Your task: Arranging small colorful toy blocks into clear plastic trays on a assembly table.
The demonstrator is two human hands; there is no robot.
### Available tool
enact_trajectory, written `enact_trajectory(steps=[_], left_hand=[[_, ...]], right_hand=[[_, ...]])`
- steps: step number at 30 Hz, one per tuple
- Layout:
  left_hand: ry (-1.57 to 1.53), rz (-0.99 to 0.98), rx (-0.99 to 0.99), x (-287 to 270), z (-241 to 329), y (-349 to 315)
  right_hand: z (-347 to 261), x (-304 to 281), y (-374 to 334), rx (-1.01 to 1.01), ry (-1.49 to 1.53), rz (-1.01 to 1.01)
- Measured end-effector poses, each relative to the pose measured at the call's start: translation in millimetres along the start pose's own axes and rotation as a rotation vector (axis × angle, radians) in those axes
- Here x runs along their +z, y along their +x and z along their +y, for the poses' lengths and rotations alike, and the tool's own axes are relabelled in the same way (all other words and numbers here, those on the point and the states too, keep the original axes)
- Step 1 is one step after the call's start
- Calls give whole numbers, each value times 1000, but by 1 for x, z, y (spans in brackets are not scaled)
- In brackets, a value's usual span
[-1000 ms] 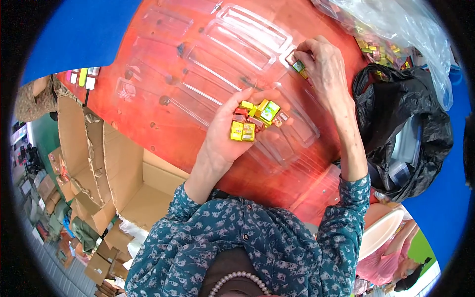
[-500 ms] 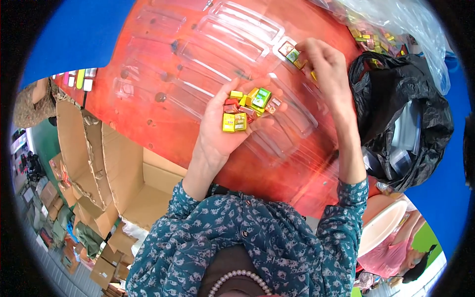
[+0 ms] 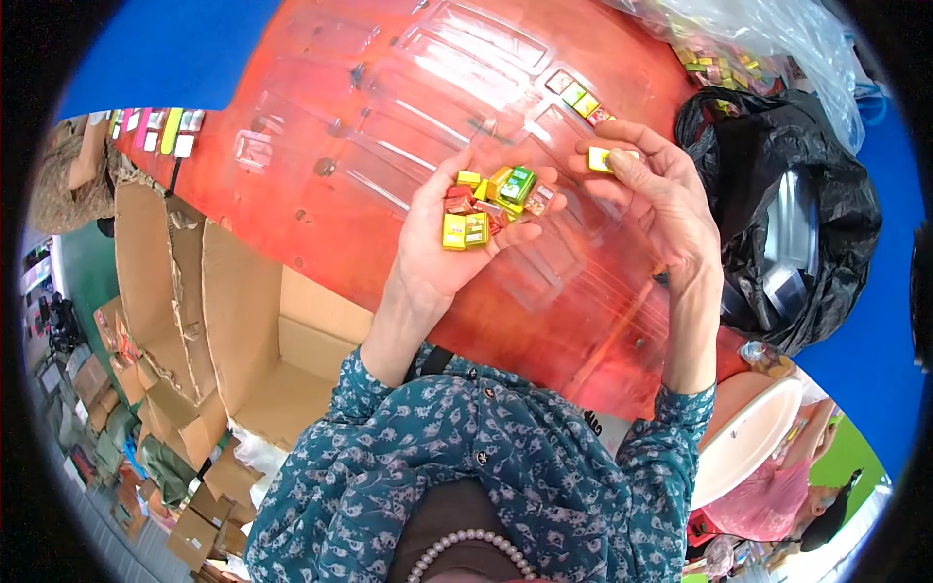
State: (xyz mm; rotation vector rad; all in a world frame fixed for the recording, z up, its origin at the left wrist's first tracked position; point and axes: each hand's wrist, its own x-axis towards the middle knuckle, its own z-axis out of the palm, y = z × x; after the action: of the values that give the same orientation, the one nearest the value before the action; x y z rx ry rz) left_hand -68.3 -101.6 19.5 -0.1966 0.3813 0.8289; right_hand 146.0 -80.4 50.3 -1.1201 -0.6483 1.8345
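My left hand point(image 3: 424, 248) is palm up, cupped under a small heap of tiny coloured boxes point(image 3: 476, 230) in yellow, green, red and orange. Between the thumb and fingers of my right hand point(image 3: 673, 199) is one tiny yellow-and-white box point(image 3: 600, 158), held above the table. Just beyond those fingers, several tiny boxes point(image 3: 586, 104) stand in a row in a narrow clear plastic tray point(image 3: 550, 78). My right fingers cover the near part of that tray.
More clear plastic trays point(image 3: 476, 44) lie across the red table point(image 3: 292, 185). To the right are a black plastic bag point(image 3: 729, 146) with clear plastic pieces inside and a transparent bag point(image 3: 777, 49) by more tiny boxes. Cardboard boxes point(image 3: 243, 321) stand at the left; another person point(image 3: 763, 500) is at the lower right.
My right hand has drawn back from the row of boxes toward me and turned, bringing the yellow-and-white box into view. My left hand keeps its heap in nearly the same place.
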Motion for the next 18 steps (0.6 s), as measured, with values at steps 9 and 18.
enact_trajectory(steps=[9, 18], left_hand=[[-25, 66, -36, -14, -6, -6], [3, 19, -11, -28, -12, -9]], right_hand=[[13, 11, -13, -70, -265, 21], [25, 37, -19, -244, -772, -13]])
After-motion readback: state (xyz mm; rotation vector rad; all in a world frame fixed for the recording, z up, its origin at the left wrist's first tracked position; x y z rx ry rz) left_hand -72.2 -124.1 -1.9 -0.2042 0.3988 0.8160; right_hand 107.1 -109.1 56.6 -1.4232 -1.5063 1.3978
